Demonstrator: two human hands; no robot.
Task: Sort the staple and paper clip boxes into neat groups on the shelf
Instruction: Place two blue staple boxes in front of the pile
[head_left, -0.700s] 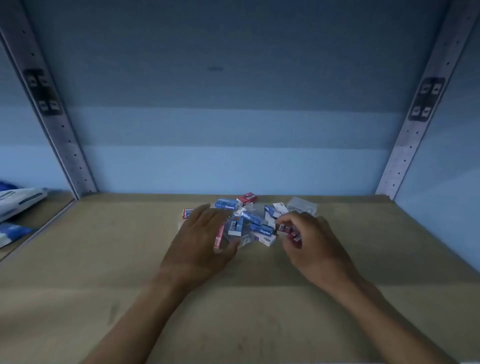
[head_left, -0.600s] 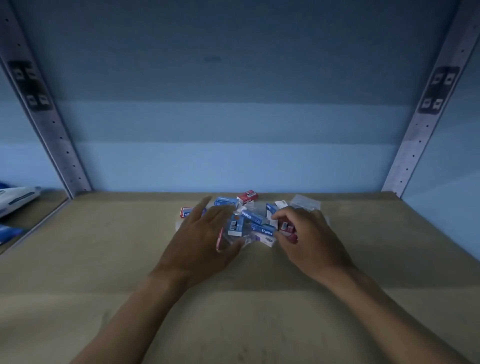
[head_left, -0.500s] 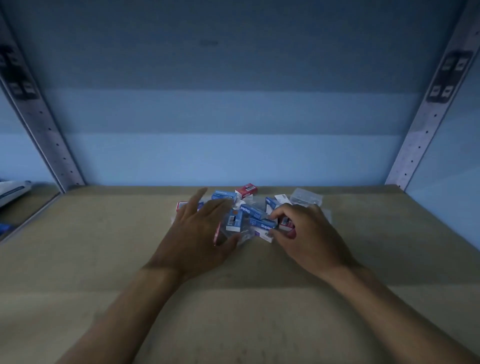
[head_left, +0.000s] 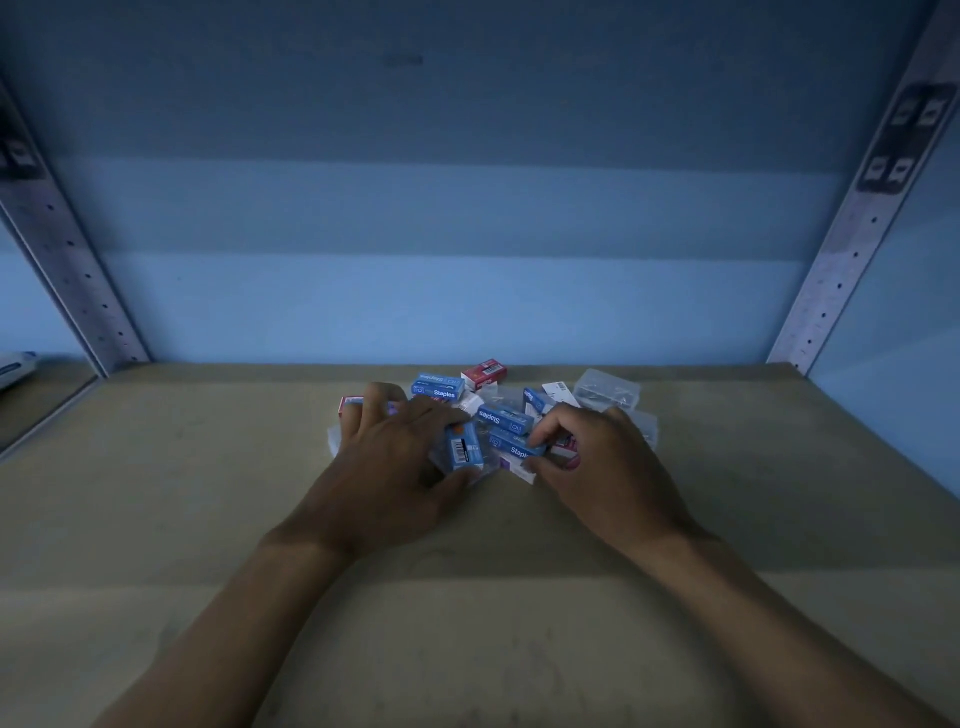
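Both forearms reach forward over the tan shelf (head_left: 156, 493) toward a small heap of boxes at its middle rear. The left hand (head_left: 384, 467) lies palm down on the heap's left side, fingers loosely bent; its thumb and fingers pinch an upright blue box with a barcode (head_left: 462, 451). The right hand (head_left: 602, 462) arches over the right side, its curled grip pinching a blue "Staples" box (head_left: 514, 448) by the end. Compared with half a second earlier, the left fingers have curled in from a flatter spread, and the barcode box sits deeper in that hand. Countable items: at least five blue staple boxes, one red box (head_left: 484, 373) at the rear, a red-edged box (head_left: 349, 404) under the left fingertips, and one clear plastic case (head_left: 607, 391) at right rear. Others are hidden beneath the hands.
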